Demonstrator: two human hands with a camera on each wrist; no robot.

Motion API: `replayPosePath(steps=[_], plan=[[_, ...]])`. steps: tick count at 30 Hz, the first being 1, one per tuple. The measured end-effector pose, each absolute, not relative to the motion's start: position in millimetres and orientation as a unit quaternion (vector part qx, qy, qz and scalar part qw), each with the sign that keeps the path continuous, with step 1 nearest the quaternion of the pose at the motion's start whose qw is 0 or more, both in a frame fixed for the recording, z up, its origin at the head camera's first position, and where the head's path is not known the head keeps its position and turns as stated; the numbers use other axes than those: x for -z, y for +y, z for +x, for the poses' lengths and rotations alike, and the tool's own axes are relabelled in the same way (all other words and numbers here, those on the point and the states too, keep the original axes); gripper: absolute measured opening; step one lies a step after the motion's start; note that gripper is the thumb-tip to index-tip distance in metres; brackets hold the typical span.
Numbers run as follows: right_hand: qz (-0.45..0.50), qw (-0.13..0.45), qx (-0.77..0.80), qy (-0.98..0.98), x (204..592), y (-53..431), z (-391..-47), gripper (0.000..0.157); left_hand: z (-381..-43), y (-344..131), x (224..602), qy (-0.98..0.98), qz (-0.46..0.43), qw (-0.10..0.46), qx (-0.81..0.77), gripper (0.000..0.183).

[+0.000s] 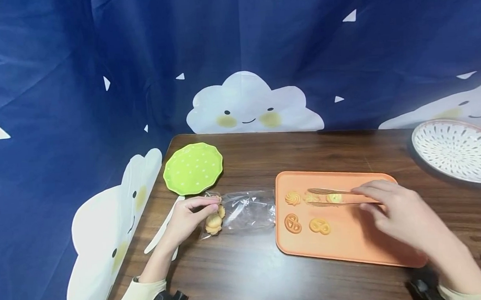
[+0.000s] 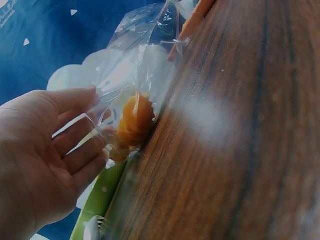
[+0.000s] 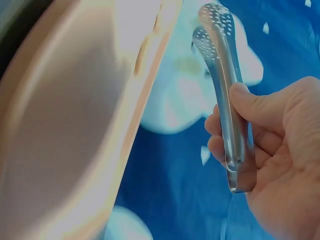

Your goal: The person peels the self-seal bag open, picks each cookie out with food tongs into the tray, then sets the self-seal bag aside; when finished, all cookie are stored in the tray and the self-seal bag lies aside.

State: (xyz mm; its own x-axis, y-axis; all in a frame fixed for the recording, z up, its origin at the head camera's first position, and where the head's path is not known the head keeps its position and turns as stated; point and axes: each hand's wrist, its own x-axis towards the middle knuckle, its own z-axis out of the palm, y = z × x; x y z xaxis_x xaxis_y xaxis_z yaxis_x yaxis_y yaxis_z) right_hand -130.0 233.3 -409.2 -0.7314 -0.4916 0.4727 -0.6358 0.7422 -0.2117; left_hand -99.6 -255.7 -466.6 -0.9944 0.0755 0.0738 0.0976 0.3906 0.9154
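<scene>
Plastic bag (image 1: 249, 210): left hand's (image 1: 191, 215) fingers are pinching its end beside bagged cookies (image 1: 214, 222)
Orange tray (image 1: 329, 244): five loose cookies (image 1: 319, 226) are lying here
Tongs (image 1: 328, 191): right hand's (image 1: 404, 210) fingers are gripping them, arms apart over cookies; probably lining up a pick-up, next calling for a squeeze

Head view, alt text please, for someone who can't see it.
The right hand holds tongs over cookies on an orange tray, while the left hand pinches a clear bag with more cookies inside. A green plate sits beyond the bag.
</scene>
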Motion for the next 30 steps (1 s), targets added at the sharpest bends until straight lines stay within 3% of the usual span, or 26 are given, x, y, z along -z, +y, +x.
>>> replayPosePath(steps=[17,30], plan=[[0.375,0.05,-0.211,-0.902,425.8,91.2,-147.1,0.026,-99.2,-253.1,468.1,-0.828,-0.061,0.013,0.557,0.027],[0.415,0.02,-0.259,-0.872,425.8,42.2,-133.6,0.03,-96.3,-256.7,465.8,-0.829,-0.063,0.015,0.556,0.028]])
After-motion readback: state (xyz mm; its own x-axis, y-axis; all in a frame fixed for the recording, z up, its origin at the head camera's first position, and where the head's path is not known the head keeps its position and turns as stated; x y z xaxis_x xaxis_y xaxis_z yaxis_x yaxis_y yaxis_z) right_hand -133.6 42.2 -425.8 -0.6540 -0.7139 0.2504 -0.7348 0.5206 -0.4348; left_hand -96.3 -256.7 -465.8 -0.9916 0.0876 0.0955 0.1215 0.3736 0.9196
